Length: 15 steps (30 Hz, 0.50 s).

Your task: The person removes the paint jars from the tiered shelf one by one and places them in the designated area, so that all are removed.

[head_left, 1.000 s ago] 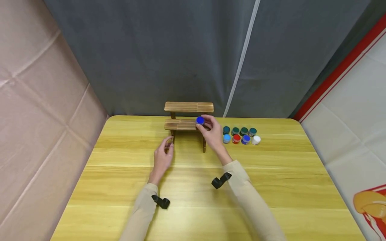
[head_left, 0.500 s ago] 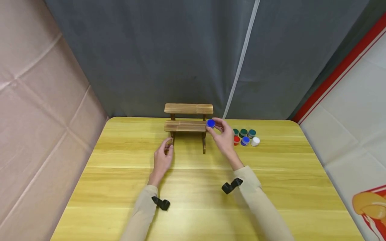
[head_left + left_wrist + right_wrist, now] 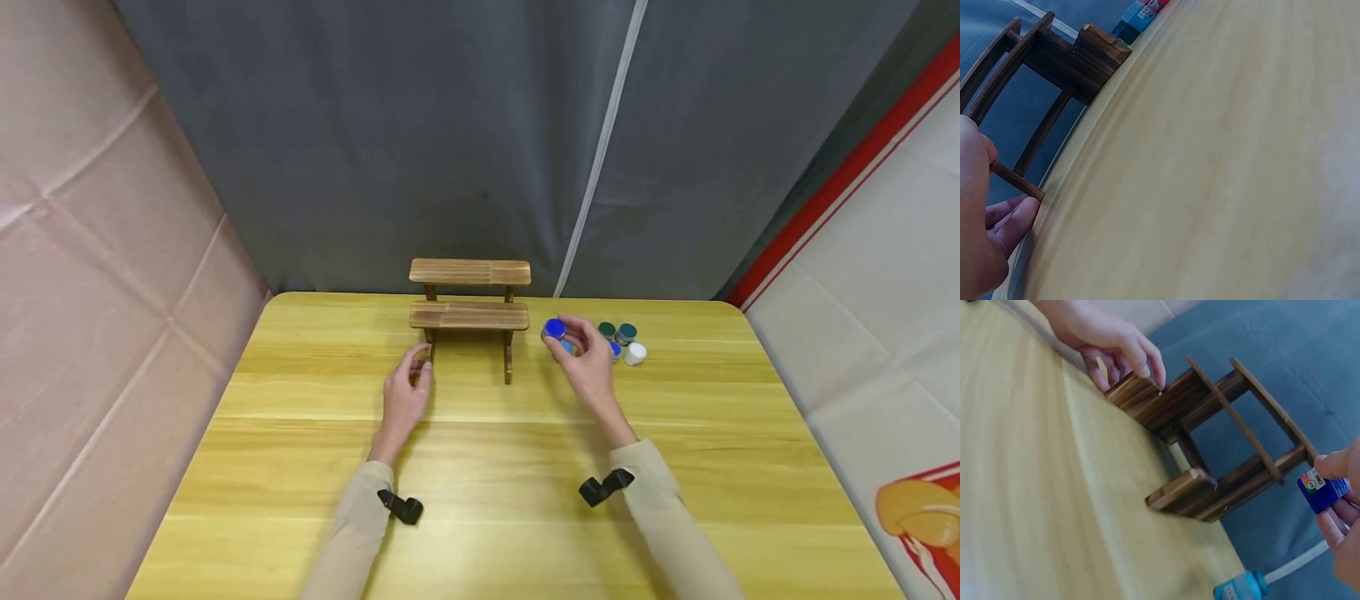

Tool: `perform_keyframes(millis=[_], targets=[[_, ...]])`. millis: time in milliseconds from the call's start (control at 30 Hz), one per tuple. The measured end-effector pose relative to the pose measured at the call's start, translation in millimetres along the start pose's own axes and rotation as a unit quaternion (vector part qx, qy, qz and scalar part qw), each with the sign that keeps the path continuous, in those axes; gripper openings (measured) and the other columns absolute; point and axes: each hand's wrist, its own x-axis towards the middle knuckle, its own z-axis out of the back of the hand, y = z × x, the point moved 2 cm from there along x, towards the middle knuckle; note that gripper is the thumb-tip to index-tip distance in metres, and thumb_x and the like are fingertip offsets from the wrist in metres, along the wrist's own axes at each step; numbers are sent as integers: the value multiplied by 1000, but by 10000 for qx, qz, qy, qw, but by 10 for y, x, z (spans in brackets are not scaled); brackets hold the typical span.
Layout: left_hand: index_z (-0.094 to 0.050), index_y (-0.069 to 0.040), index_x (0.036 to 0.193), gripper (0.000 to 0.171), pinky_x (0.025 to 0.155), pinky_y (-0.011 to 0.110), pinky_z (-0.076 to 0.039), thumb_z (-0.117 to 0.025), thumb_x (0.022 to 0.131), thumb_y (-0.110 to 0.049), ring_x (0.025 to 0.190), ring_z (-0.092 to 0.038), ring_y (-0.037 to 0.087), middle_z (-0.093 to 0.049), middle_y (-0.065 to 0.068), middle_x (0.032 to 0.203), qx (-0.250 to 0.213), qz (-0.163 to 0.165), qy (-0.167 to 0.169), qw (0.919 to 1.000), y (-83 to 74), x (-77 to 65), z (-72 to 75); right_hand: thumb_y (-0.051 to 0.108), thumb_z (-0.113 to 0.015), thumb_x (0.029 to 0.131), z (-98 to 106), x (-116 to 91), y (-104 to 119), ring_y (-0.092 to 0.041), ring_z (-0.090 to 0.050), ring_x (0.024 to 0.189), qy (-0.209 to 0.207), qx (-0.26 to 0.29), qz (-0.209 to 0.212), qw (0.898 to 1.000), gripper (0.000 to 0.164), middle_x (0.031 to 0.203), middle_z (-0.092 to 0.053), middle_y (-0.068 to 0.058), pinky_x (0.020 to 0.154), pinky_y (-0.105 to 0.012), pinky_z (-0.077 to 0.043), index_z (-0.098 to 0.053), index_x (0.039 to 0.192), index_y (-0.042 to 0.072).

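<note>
A two-tier wooden stand (image 3: 468, 315) is at the far side of the table. At its left front leg is my left hand (image 3: 403, 398); its thumb and fingers hold the foot of that leg (image 3: 1017, 179), as the left wrist view shows. My right hand (image 3: 591, 367) pinches a small paint jar with a dark blue lid (image 3: 554, 327), raised above the table to the right of the stand. A label shows on the jar's side (image 3: 1312, 481) in the right wrist view. Both tiers of the stand bear nothing.
More paint jars stand to the right, partly covered by my right hand: a white one (image 3: 635, 354), dark green-lidded ones (image 3: 627, 334) and a light blue one (image 3: 567, 346). A grey curtain (image 3: 360, 150) hangs behind the table (image 3: 480, 500).
My right hand has moved right and nearer, carrying the blue-lidded paint jar from the stand's lower tier towards the other jars. The left hand has stayed at the leg.
</note>
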Motion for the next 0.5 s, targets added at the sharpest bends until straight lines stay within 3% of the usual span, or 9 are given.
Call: perform_keyframes(millis=[133,267,500], targets=[[-60,-23,138,38,81,45,-59,-59,101,-14,97,-67,29,-72,15,106,-6,-48,-19,10000,2,3,-2,8,-78,89,78,-56,-123,-27,-66,109,-25,-196,-206,9996,43,125,-67,-19,96,-22,-55,-63,127,-2],[-60,-22,138,38,81,44,-59,-58,101,-13,97,-67,29,-72,15,106,-13,-83,-43,10000,9,5,-5,6,-77,89,123,-109,-240,-28,-65,110,-59,-219,-318,9992,42,126,-66,-21,102,-32,-55,-62,127,-4],[-60,-22,138,38,84,45,-60,-59,101,-14,99,-68,30,-72,16,108,-12,-16,-13,10000,4,1,-5,0,-75,88,146,-211,-430,-27,-61,113,-128,-309,-728,9968,43,128,-64,-21,106,-35,-52,-60,127,-5]])
